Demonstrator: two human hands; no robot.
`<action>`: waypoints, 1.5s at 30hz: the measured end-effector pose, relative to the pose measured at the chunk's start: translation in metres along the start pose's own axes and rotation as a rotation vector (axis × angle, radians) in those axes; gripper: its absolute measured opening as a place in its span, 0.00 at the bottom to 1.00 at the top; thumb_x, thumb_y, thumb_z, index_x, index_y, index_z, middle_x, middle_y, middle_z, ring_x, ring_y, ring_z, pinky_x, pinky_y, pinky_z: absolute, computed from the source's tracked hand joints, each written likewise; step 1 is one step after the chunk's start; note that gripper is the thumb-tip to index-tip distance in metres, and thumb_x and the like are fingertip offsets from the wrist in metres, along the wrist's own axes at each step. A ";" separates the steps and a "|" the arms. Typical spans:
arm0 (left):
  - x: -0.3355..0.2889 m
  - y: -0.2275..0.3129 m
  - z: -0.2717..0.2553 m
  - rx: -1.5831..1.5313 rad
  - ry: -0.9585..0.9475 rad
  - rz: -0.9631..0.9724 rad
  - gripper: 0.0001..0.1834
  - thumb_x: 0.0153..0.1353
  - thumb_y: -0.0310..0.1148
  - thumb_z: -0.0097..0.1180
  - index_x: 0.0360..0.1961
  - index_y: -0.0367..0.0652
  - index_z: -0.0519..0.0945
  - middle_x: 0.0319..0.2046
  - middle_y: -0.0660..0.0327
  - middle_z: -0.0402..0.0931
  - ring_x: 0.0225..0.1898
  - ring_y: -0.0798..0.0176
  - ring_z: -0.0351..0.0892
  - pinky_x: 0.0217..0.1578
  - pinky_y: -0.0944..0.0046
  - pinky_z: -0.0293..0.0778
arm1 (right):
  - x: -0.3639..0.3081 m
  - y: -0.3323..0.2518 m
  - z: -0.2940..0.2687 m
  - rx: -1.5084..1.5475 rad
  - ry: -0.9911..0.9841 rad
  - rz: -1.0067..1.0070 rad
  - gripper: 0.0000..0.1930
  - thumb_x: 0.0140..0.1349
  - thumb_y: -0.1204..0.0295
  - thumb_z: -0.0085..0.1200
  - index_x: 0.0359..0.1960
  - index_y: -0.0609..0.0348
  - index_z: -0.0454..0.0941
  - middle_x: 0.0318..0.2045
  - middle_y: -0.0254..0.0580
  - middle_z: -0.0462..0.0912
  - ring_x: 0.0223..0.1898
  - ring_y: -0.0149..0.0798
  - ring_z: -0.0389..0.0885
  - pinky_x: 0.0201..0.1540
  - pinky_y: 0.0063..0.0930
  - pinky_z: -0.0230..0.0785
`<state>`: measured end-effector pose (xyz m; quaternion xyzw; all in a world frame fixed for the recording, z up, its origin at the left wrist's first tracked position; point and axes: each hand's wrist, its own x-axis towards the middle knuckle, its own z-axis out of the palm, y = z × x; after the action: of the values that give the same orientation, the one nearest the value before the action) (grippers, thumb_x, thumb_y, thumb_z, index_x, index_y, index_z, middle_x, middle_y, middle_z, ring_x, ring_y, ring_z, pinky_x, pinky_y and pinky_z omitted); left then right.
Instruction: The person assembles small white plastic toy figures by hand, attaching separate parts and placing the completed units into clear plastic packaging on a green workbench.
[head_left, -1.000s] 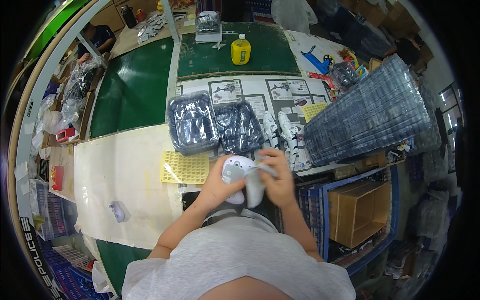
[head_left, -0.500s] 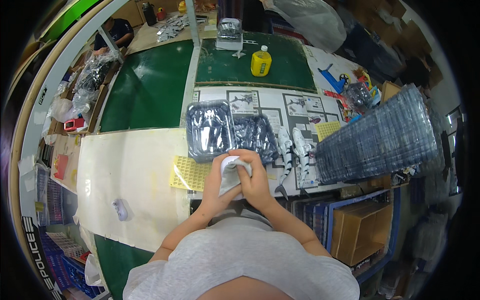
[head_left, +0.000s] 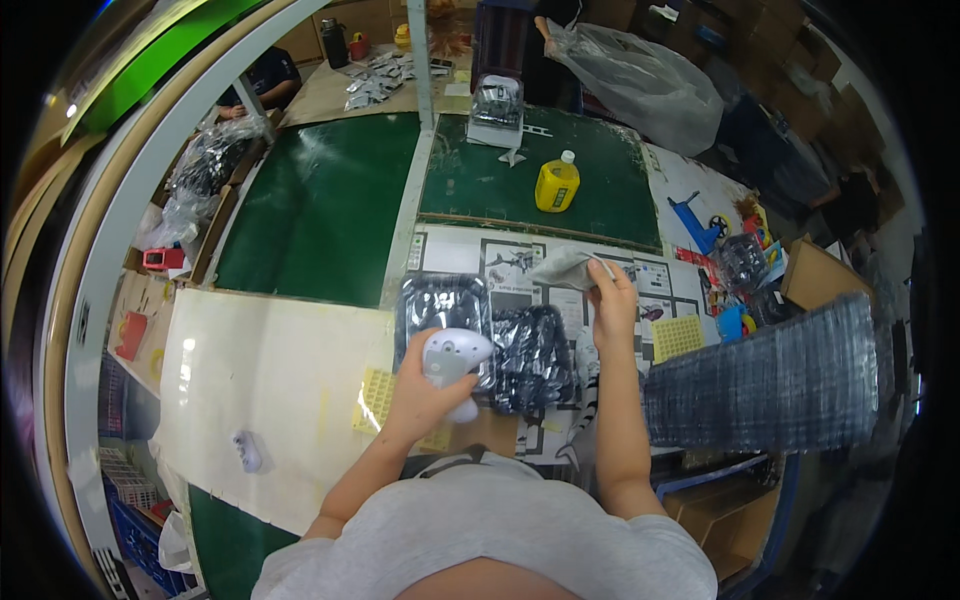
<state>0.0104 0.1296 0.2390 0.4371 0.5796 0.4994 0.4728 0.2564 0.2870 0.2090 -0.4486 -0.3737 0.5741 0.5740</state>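
My left hand (head_left: 420, 398) grips a white handheld remote controller (head_left: 455, 362) with a grey panel and curved ends, above the near edge of the bench. My right hand (head_left: 612, 300) is raised to the right, pinching a grey cloth (head_left: 562, 268) over the printed sheets. Beneath the controller lies a shiny black plastic tray (head_left: 440, 290), partly covered by my left hand. Beside it sits another stack of black plastic trays (head_left: 532, 350). A striped black-and-white toy shark (head_left: 583, 415) shows partly next to my right forearm.
A tall leaning stack of dark plastic trays (head_left: 760, 385) stands at right. A yellow bottle (head_left: 557, 183) is on the green board. A small white controller (head_left: 247, 452) lies on the pale board at left, yellow sticker sheets (head_left: 678, 338) on the bench. Another person (head_left: 270, 80) sits far left.
My hands have parted. The right hand has moved up and right with the cloth, leaving the white controller in my left hand. The view has shifted slightly.
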 end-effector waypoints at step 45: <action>0.081 -0.029 -0.025 -0.394 0.388 -0.316 0.27 0.46 0.20 0.61 0.50 0.39 0.67 0.33 0.55 0.76 0.27 0.63 0.78 0.30 0.64 0.77 | 0.327 0.069 -0.045 0.217 0.349 -0.332 0.18 0.63 0.75 0.54 0.54 0.69 0.71 0.48 0.47 0.78 0.48 0.43 0.77 0.52 0.34 0.70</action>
<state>-0.0287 0.2015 0.2029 0.1383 0.6120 0.5964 0.5007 0.2966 0.6036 0.1015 -0.4092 -0.2739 0.4228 0.7608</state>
